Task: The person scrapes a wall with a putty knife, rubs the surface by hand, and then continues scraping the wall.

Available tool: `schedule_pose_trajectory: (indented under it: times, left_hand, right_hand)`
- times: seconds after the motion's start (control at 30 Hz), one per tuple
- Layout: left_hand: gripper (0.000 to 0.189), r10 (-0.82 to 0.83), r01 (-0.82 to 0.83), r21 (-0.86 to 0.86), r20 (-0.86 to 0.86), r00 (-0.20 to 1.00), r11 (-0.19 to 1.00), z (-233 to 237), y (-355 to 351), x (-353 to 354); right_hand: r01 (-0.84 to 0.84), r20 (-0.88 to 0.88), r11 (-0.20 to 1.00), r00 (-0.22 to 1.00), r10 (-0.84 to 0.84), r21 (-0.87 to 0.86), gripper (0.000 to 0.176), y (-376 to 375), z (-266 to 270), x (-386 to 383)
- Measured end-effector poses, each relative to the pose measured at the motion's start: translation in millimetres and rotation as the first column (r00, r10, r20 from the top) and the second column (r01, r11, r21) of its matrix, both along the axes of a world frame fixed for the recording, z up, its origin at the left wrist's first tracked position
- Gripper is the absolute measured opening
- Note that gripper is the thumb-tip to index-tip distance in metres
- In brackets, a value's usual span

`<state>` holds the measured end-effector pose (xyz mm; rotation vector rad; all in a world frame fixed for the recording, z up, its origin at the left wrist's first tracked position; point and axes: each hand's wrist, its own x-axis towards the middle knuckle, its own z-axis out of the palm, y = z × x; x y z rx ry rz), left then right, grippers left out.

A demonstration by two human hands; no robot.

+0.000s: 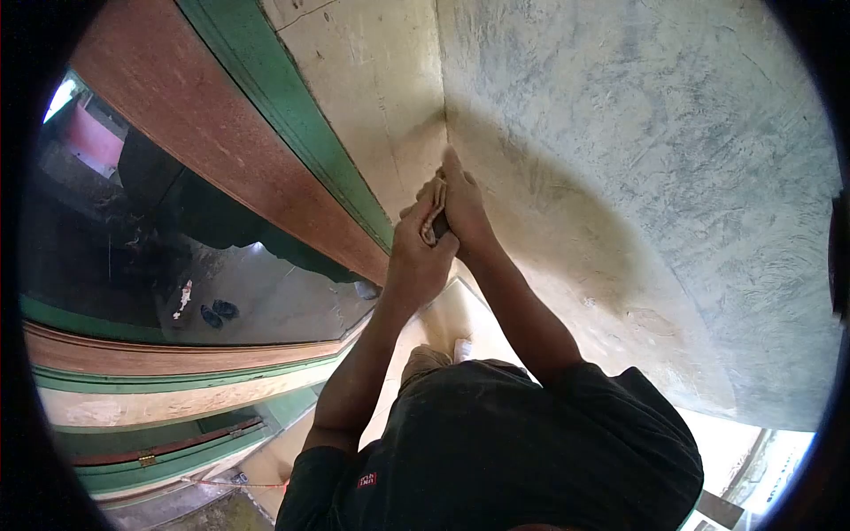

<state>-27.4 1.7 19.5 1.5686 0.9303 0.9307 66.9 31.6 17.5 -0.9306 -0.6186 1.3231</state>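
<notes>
Both hands are together in front of me, close to the inside corner of two plastered walls. A folded, tan, dark-faced sheet that looks like sandpaper [432, 221] shows between them. My left hand [420, 257] is closed around its lower left side, with the fingers curled over it. My right hand [466, 209] grips it from the right, its thumb low by the dark face and its fingertips pointing up toward the corner. The right wall [637, 133] is grey and mottled, with a smoother beige patch next to my hands. Dust coats the fingers.
On the left, a green and reddish-brown window frame [257, 133] runs close to my left hand. Through its opening a pair of dark sandals [219, 312] lies on the floor. A green ledge [177, 460] with a hinge is at lower left.
</notes>
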Motion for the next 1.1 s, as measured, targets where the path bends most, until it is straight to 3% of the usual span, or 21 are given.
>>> schedule_pose_trajectory:
  times: [0.03, 0.07, 0.1, 0.17, 0.23, 0.27, 0.3, 0.33, 0.4, 0.47, 0.5, 0.57, 0.6, 0.63, 0.7, 0.8, 0.9, 0.97, 1.03, 1.1]
  left_hand:
    - [0.040, -0.037, 0.036, 0.074, 0.009, 0.999, 0.997, 2, -7, -5]
    - [0.049, -0.110, 0.106, 0.105, 0.029, 0.994, 0.989, 10, -23, -1]
    - [0.057, -0.020, 0.021, 0.183, -0.007, 1.000, 0.983, -8, -37, 7]
    - [0.061, -0.087, 0.079, 0.186, 0.034, 0.996, 0.979, -15, -36, 16]
    - [0.064, -0.273, 0.289, -0.002, 0.322, 0.907, 0.957, -18, -20, 7]
    - [0.061, -0.230, 0.263, -0.103, 0.254, 0.940, 0.959, -31, -18, -2]
    - [0.061, -0.097, 0.098, 0.009, 0.252, 0.963, 0.995, -29, -20, -1]
    - [0.061, -0.131, 0.144, -0.060, 0.188, 0.974, 0.988, -21, -19, -6]
    - [0.062, -0.159, 0.175, -0.124, 0.131, 0.979, 0.977, -14, -27, -9]
    - [0.061, -0.031, 0.015, 0.128, 0.127, 0.991, 0.992, -8, -39, 9]
    - [0.061, -0.039, 0.019, 0.144, 0.136, 0.990, 0.989, -6, -33, 12]
    - [0.059, 0.001, 0.002, 0.152, -0.023, 1.000, 0.988, -14, -26, 17]
    - [0.057, -0.033, 0.019, 0.067, 0.223, 0.974, 0.998, -28, -10, 25]
    - [0.057, 0.026, -0.027, -0.048, -0.015, 1.000, 0.998, -9, -6, 22]
    - [0.059, 0.058, -0.060, -0.049, -0.032, 0.998, 0.997, -24, 4, 17]
    - [0.062, -0.019, 0.013, 0.094, 0.065, 0.998, 0.996, -9, -27, 18]
    - [0.060, 0.057, -0.025, 0.238, -0.129, 0.990, 0.971, -22, -20, 25]
    - [0.053, 0.035, -0.023, 0.059, -0.197, 0.980, 0.998, -19, 0, 23]
    - [0.048, 0.047, -0.047, 0.001, -0.093, 0.995, 0.999, -20, -6, 17]
    - [0.071, -0.084, 0.083, -0.031, -0.031, 0.996, 0.996, -23, -18, 7]
  right_hand:
    - [-0.009, 0.005, 1.000, 1.000, 0.009, 0.007, 0.047, -19, 4, 0]
    - [0.056, -0.025, 0.998, 0.998, -0.057, -0.034, 0.045, -39, 10, 5]
    - [0.120, -0.056, 0.990, 0.991, -0.125, -0.079, 0.044, -48, 14, 9]
    - [0.107, 0.016, 0.992, 0.994, -0.106, -0.063, 0.043, -47, 17, 16]
    - [0.130, 0.080, 0.988, 0.989, -0.123, -0.086, 0.042, -48, 1, 16]
    - [0.184, 0.204, 0.983, 0.961, -0.185, 0.020, 0.042, -35, -19, 5]
    - [0.213, 0.320, 0.967, 0.915, -0.248, 0.141, 0.042, -26, -30, 0]
    - [0.208, 0.323, 0.969, 0.915, -0.240, 0.131, 0.042, -27, -29, 0]
    - [0.044, -0.011, 0.999, 0.999, -0.044, -0.022, 0.042, -27, -16, 2]
    - [0.046, -0.028, 0.998, 0.998, -0.047, -0.036, 0.042, -44, 4, 10]
    - [0.055, -0.054, 0.996, 0.997, -0.059, -0.065, 0.043, -48, 11, 15]
    - [0.063, 0.008, 0.996, 0.998, -0.063, -0.056, 0.046, -26, -5, 24]
    - [0.026, 0.031, 0.998, 0.999, -0.024, -0.058, 0.047, -12, -6, 24]
    - [-0.016, 0.054, 0.998, 0.998, 0.019, -0.066, 0.048, 0, -11, 22]
    - [-0.056, 0.033, 0.998, 0.998, 0.056, -0.006, 0.049, 8, -20, 22]
    - [0.060, 0.054, 0.990, 0.997, -0.054, -0.126, 0.048, -30, 4, 19]
    - [0.072, 0.100, 0.990, 0.993, -0.060, -0.121, 0.047, -23, -9, 26]
    - [-0.009, 0.068, 0.993, 0.998, 0.017, -0.115, 0.047, -8, -34, 26]
    - [-0.066, 0.042, 0.997, 0.997, 0.067, -0.045, 0.044, 5, -32, 19]
    - [-0.014, 0.030, 0.999, 0.999, 0.016, -0.047, 0.043, -18, -21, 18]
